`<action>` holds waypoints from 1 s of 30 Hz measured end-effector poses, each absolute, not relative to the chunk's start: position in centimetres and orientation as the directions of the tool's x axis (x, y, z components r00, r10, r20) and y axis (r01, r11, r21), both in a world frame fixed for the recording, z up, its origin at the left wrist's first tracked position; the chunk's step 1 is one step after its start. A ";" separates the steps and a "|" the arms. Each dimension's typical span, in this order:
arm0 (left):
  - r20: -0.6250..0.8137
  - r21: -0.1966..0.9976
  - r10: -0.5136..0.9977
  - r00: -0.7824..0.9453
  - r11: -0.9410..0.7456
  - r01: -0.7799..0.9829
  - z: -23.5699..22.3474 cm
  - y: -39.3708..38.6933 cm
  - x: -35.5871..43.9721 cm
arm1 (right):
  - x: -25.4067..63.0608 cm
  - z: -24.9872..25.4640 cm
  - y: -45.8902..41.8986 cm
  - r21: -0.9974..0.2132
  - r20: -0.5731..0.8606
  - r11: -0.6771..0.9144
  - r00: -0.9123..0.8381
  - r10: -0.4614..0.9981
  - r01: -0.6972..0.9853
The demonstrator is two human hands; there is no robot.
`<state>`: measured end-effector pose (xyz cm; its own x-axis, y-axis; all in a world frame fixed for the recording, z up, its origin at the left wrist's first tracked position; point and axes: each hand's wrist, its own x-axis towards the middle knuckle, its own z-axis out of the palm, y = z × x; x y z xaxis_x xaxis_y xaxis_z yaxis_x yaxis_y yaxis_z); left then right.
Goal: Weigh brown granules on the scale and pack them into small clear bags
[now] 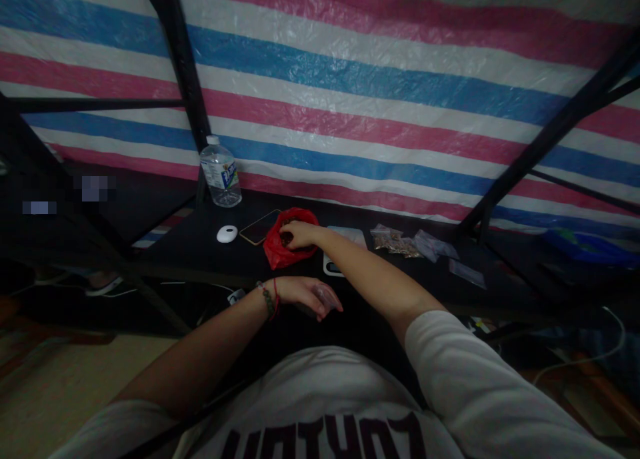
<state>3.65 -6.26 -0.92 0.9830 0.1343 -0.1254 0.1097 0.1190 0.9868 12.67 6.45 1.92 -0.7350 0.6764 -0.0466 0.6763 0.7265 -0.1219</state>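
Dim, glare on striped sheet (350,105), slight blur, stretched edges

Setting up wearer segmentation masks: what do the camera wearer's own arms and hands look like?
Left hand: ungloved; the wrist carries a dark green beaded bracelet and a thin red cord. Right hand: ungloved, no wristwear visible. Both forearms are bare, below short, pale, plain-looking sleeves.

A crumpled red plastic bag (277,253) lies open on the black table (203,257).
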 end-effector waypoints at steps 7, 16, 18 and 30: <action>-0.133 0.987 0.116 0.984 0.105 0.121 -0.8 -6.2 3.6 | 11.9 1.8 6.5 -0.109 -0.071 0.751 -0.759 0.647 0.651; -0.153 0.984 0.127 0.980 0.109 0.140 -1.0 -6.2 3.6 | 12.9 2.5 6.7 -0.113 -0.099 0.698 -0.707 0.700 0.707; -0.150 0.985 0.135 0.979 0.105 0.137 -0.9 -6.2 3.6 | 13.0 2.5 6.4 -0.133 -0.101 0.711 -0.723 0.684 0.691; -0.156 0.984 0.110 0.982 0.101 0.145 -1.7 -5.9 3.7 | 12.9 2.7 5.2 -0.106 -0.173 0.697 -0.703 0.690 0.709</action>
